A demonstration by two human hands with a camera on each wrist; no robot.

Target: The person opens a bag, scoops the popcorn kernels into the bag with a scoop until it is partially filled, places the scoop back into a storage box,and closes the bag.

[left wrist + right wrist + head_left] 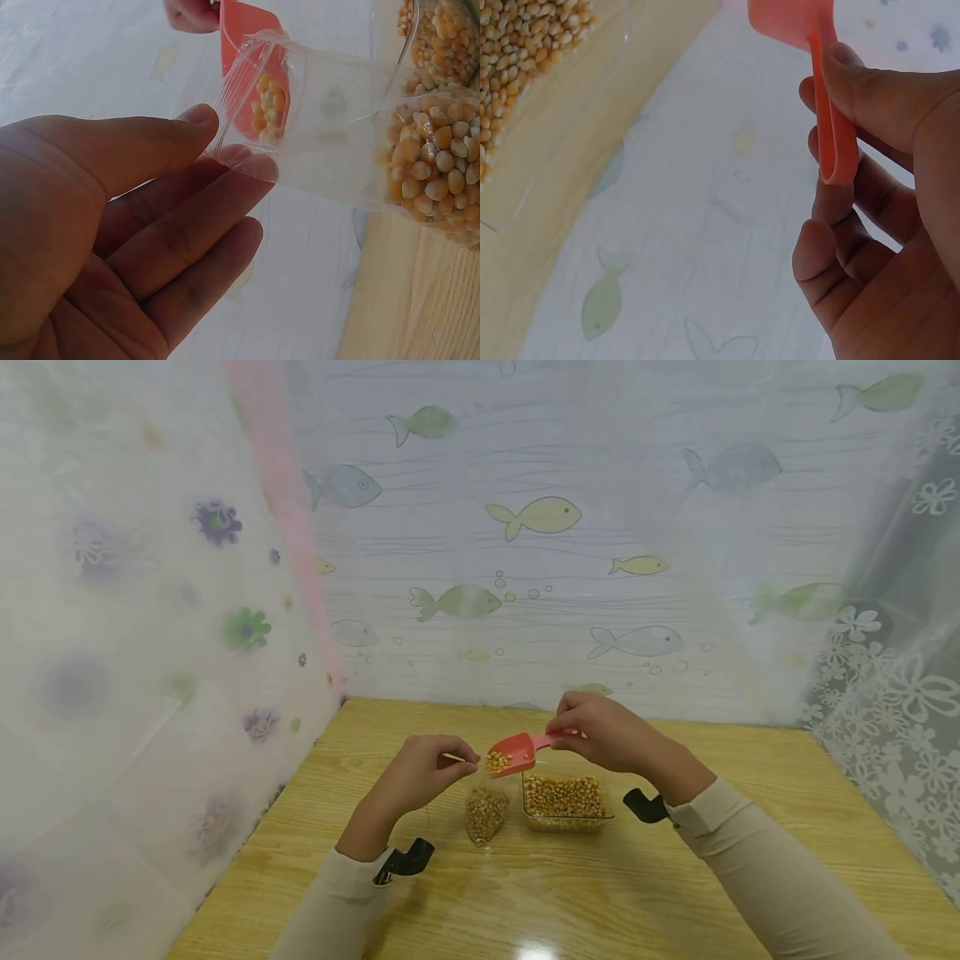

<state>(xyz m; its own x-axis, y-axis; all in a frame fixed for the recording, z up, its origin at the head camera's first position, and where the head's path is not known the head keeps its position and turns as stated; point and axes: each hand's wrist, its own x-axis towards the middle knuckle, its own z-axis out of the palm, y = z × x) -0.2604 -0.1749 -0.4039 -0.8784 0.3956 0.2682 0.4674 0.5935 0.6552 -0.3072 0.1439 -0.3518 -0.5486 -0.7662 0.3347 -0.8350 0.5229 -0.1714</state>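
My left hand (422, 772) pinches the top edge of a clear zip bag (337, 127) between thumb and fingertips. Corn kernels (439, 169) fill the bag's lower part, which hangs low over the table or touches it; which one I cannot tell. My right hand (611, 732) grips the handle of a red scoop (519, 750), thumb pressed on it in the right wrist view. Some kernels lie in the scoop, which tilts toward the bag's mouth. Through the clear plastic the scoop's front shows, in the left wrist view, partly behind or inside the bag.
A clear rectangular container (567, 823) of corn kernels stands on the wooden table (540, 893), right of the bag and below the scoop. Fish-printed sheeting (540, 593) hangs behind the table, with flowered sheeting (172, 652) at the left.
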